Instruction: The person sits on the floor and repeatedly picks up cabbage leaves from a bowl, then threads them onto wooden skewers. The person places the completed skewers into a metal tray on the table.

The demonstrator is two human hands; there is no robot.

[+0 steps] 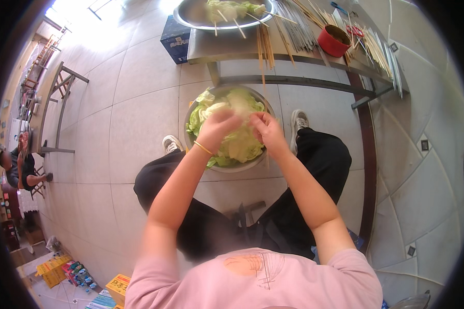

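Note:
A round metal basin (186,133) full of torn lettuce leaves (239,145) rests on the floor between my feet. Over its middle, my left hand (221,125) is blurred, its fingertips closed on a pale lettuce leaf (240,103). My right hand (267,129) is just to the right, thumb and fingers pinched around a thin bamboo skewer (263,79) that is partly blurred. The leaf lies between the two hands; whether the skewer passes through it is hidden.
Ahead, a metal-topped table (203,48) bears a basin (178,21) of skewered lettuce, loose bamboo skewers (266,46), metal skewers (297,29), a red container (330,44) and red-handled scissors (355,31). A blue box (174,40) stands beside it. A person (17,170) sits far left.

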